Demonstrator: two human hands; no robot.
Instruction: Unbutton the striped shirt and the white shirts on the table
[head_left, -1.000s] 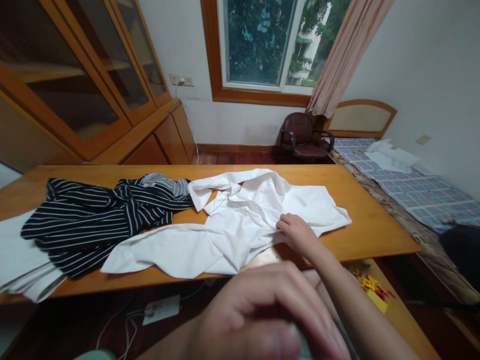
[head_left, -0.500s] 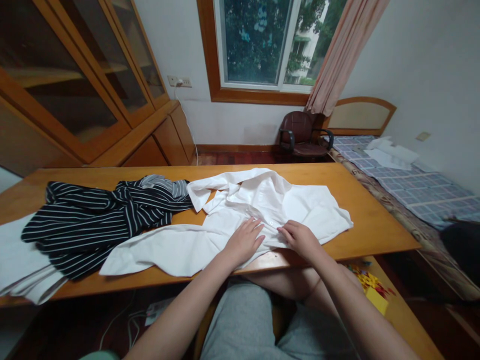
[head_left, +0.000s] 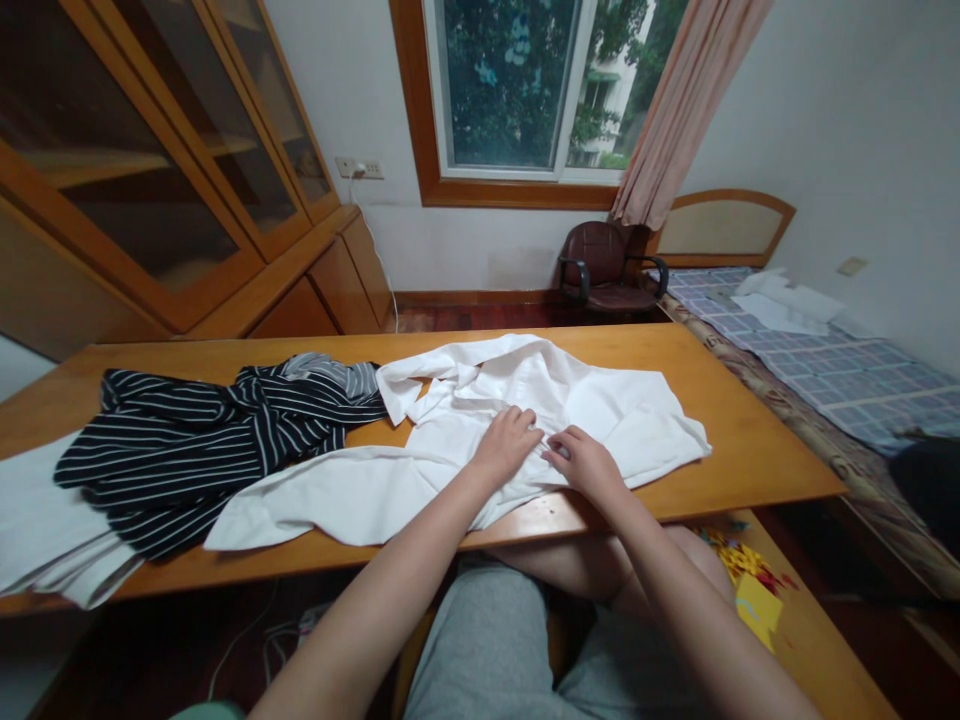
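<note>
A white shirt (head_left: pixel 630 410) lies spread and rumpled on the wooden table (head_left: pixel 742 440), one sleeve reaching toward the left. On its front, my left hand (head_left: pixel 510 440) bends its fingers and grips the cloth. Close to its right, my right hand (head_left: pixel 581 455) pinches the same part of the shirt between thumb and fingers. Only a small gap separates the two sets of fingertips. The fingers hide what exactly lies between them, and no button can be made out there now.
Left of the shirt is a black garment with white stripes (head_left: pixel 180 450), with white cloth (head_left: pixel 45 530) beneath it. A brown armchair (head_left: pixel 600 265) stands beyond the table. The bed (head_left: pixel 817 350) is at the right. Yellow and red bits (head_left: pixel 739 560) lie lower right.
Both hands have moved slightly up the shirt front and closer together. The left fingers, flatter before, are now bent. A button seen between the hands is now covered.
</note>
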